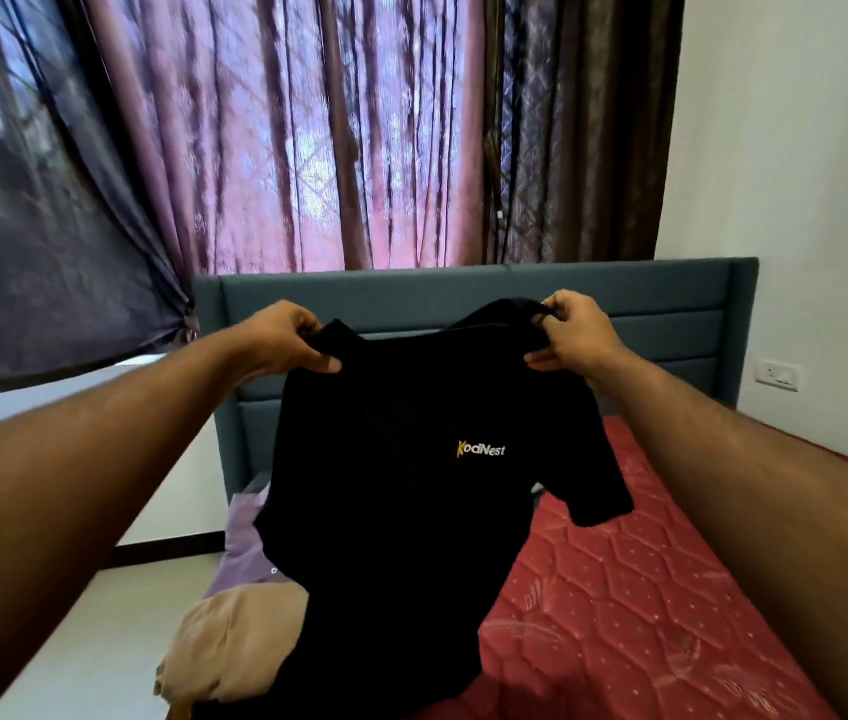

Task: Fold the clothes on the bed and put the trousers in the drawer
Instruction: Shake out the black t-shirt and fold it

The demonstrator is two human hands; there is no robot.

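Item 1: black T-shirt, small yellow-white chest logo. Held up in the air, front toward camera, hanging full length over the bed. Left hand pinches one shoulder w/ fingers curled round the cloth; right hand grips the other shoulder/collar area the same way. One sleeve hangs free on the right side; the other isn't clearly visible. Not folded.

Item 2: beige garment, bunched at the near-left edge of the bed, partly behind the shirt's hem. Poss. the trousers, can't tell for sure. Unfolded.

Item 3: lilac garment, crumpled just behind the beige one. Unfolded.

Item 4: red quilted mattress, bare, no folded pile visible on it. Teal headboard beyond; curtains behind that.

Status, judged: early stage. No finished fold in sight; shirt is only spread out ready for folding. Remaining: fold shirt, fold the other two pcs, stow trousers. Drawer not in view.
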